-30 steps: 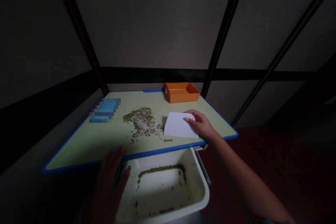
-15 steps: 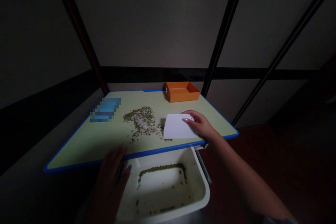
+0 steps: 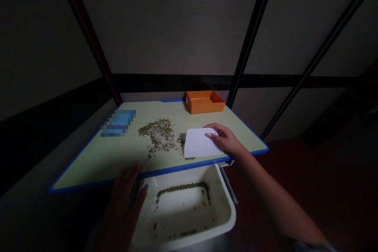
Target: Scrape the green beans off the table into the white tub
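My right hand (image 3: 225, 138) is closed on a flat white scraper (image 3: 197, 143), thumb on top and fingers behind. The scraper leans over the table near its front edge, beside scattered green and brown bits. To its left lies a loose pile of green grains mixed with whitish ones (image 3: 161, 136). My left hand (image 3: 126, 189) is in shadow at the front edge, fingers stretched onto the tabletop and thumb apart at the left side of a white bin (image 3: 227, 220). Green grains line the bin's far inner side, with a few dark bits on its floor.
An orange open box (image 3: 206, 108) stands at the back right of the pale green table (image 3: 97, 165), which has a blue rim. A blurred blue item (image 3: 118, 123) lies at the left. The bin sits under the table's front edge. Dark panelled walls rise behind.
The scraper's lower edge has come slightly nearer the front of the table, covering some of the bits there. My left hand stays nearly still.
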`<state>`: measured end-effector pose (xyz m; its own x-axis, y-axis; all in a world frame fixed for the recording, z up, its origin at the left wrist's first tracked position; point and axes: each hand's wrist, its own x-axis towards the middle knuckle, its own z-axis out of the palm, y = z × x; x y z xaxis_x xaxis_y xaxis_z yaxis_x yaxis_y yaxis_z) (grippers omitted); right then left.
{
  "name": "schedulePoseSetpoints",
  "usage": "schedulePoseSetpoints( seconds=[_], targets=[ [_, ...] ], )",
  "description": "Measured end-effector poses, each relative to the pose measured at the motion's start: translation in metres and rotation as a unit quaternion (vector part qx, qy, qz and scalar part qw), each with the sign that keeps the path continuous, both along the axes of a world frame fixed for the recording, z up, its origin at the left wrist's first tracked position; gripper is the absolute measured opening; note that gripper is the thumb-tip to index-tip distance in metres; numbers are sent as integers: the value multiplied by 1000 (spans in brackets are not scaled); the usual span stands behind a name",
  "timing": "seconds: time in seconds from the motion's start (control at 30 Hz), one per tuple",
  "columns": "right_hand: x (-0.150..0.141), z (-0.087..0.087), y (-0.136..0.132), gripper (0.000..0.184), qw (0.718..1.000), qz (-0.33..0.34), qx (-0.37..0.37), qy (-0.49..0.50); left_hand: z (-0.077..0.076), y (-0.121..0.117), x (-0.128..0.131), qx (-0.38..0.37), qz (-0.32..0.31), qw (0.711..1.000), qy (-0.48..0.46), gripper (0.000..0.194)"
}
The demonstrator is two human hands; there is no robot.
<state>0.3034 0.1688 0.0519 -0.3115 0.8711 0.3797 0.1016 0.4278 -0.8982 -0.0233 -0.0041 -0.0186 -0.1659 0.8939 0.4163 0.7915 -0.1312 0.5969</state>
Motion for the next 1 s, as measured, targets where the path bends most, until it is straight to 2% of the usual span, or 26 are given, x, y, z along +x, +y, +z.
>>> schedulePoseSetpoints(
  seconds=[0.13, 0.23, 0.57, 1.0],
  targets=[
    [1, 0, 0, 33, 1000, 2, -2, -5, -1, -1, 3, 15, 17, 1000, 5, 52],
    [1, 0, -1, 32, 1000, 1, 5, -8, -1, -1, 3, 12, 2, 1000, 11, 52],
    [2, 1, -3, 32, 1000, 6, -13, -2, 8, -4, 16, 21, 19, 1000, -4, 51],
    [1, 2, -6, 34, 999, 13, -20, -27, 4, -1, 12, 35, 24, 999, 18, 49]
  ],
)
